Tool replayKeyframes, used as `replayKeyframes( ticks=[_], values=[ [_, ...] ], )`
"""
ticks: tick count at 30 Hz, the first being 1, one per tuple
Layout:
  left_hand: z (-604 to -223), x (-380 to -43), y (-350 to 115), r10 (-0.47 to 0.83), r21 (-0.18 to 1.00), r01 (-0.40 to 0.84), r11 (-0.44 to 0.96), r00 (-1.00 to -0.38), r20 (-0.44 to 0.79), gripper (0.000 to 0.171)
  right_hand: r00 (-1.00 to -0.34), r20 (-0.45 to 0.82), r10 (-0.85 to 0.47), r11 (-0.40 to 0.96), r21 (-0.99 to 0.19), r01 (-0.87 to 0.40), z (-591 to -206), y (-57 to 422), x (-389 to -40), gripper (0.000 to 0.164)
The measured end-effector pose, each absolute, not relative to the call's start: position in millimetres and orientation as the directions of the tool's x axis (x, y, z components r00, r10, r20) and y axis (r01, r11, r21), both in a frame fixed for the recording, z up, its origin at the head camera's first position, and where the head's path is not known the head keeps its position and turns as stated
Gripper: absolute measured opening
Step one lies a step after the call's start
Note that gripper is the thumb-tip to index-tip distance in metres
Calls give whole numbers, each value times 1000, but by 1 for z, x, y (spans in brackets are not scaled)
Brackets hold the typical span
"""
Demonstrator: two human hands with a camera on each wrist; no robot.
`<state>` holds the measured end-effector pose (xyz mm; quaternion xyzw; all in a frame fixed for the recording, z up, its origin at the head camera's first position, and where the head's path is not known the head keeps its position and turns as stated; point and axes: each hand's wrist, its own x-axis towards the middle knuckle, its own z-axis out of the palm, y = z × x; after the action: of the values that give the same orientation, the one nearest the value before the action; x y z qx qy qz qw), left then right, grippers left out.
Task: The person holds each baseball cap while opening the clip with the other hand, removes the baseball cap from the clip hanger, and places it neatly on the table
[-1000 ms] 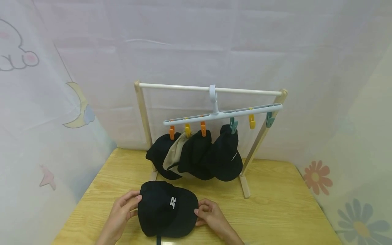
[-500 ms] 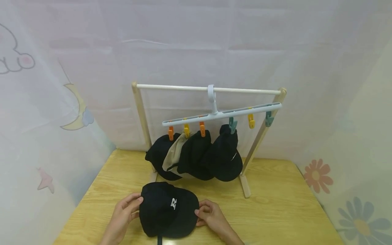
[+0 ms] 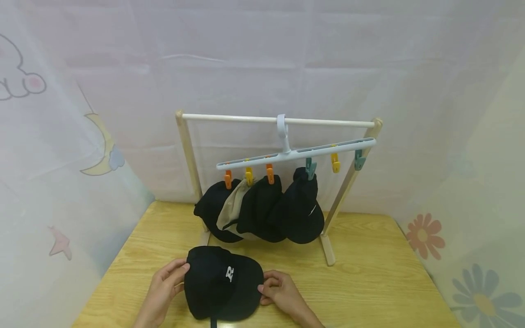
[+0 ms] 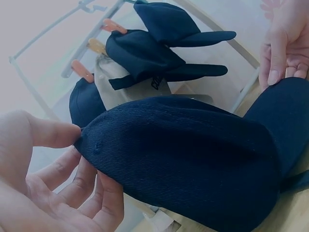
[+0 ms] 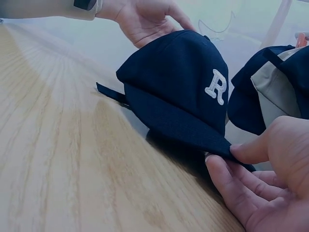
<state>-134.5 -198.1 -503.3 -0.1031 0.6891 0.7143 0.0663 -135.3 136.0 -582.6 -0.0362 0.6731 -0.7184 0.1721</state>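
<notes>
A dark baseball cap (image 3: 209, 282) with a white letter R on its front is held near the table's front, its brim toward the right. My left hand (image 3: 165, 284) pinches the top of the crown between thumb and fingers, as the left wrist view shows close up on the cap (image 4: 183, 154). With thumb above and fingers below, my right hand (image 3: 283, 294) grips the edge of the brim (image 5: 193, 128). A strap end (image 5: 112, 93) hangs from the cap's back edge. In the right wrist view the brim hovers close over the tabletop.
Behind the cap stands a wooden rack (image 3: 186, 150) with a white rod (image 3: 229, 118). From it a pale blue hanger (image 3: 266, 159) hangs tilted. Its coloured clips hold several caps, dark ones (image 3: 303, 214) and a beige one (image 3: 232, 207); a yellow clip (image 3: 336, 163) and a green clip (image 3: 359, 160) hold nothing.
The cap and both hands have shifted very slightly, first right and then back left, ending a little lower in the head view. Both holds are the same.
</notes>
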Motion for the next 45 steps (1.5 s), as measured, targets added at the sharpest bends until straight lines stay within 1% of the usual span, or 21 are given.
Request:
replayKeyframes(
  ticks=[4, 15, 23, 28, 34, 40, 45],
  values=[
    [-504, -136, -199, -44, 971, -235, -43, -971, -237, 37, -946, -170, -276, -13, -983, 180, -583, 135, -135, 39],
    [-509, -135, -201, -59, 968, -251, -25, -966, -252, 38, -960, -169, -223, 70, -985, 157, -585, 131, -130, 29],
    [-516, -136, -203, -61, 961, -275, 0, -960, -275, 39, -963, -195, -188, 129, -976, 173, -584, 129, -130, 25],
    [-517, -137, -203, -76, 955, -289, 71, -956, -283, 44, -954, -227, -196, 114, -972, 208, -581, 129, -129, 20],
    [-516, -137, -204, -78, 949, -271, 160, -962, -262, 49, -946, -257, -197, 112, -965, 239, -577, 132, -128, 18],
    [-509, -137, -203, -78, 946, -212, 246, -977, -199, 49, -939, -266, -216, 117, -962, 246, -571, 136, -128, 22],
    [-501, -137, -204, -47, 938, -138, 318, -990, -130, 49, -939, -247, -241, 110, -968, 226, -561, 141, -129, 27]
  ],
)
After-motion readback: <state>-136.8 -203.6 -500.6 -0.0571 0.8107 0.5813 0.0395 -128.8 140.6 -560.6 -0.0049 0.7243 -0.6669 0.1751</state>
